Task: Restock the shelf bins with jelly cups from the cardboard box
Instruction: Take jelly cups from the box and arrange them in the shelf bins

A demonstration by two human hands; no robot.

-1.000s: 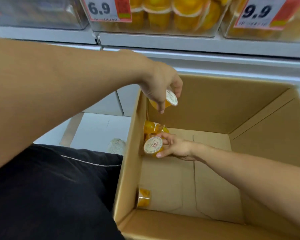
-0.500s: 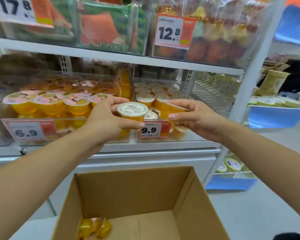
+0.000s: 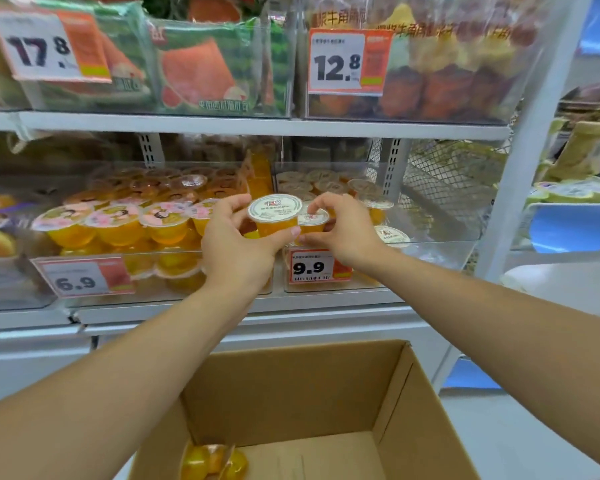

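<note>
My left hand (image 3: pixel 238 242) grips an orange jelly cup with a white lid (image 3: pixel 275 213), held upright above the front wall of the clear shelf bin (image 3: pixel 430 251) marked 9.9. My right hand (image 3: pixel 343 228) pinches a second white-lidded jelly cup (image 3: pixel 313 220) just right of the first, at the bin's front left corner. Several more white-lidded cups lie inside that bin. Below, the open cardboard box (image 3: pixel 291 386) holds a few loose orange jelly cups (image 3: pixel 213 462) in its near left corner.
A neighbouring bin (image 3: pixel 125 289) marked 6.9 holds several pink-lidded yellow cups (image 3: pixel 115 223). The shelf above (image 3: pixel 257 126) carries packaged snacks priced 17.8 and 12.8. A white upright post (image 3: pixel 530 140) stands at the right, with blue trays (image 3: pixel 575 230) beyond.
Both hands came up out of the box with a cup each to the shelf. Since half a second ago they have moved closer to the 9.9 bin, and the right cup now stands upright.
</note>
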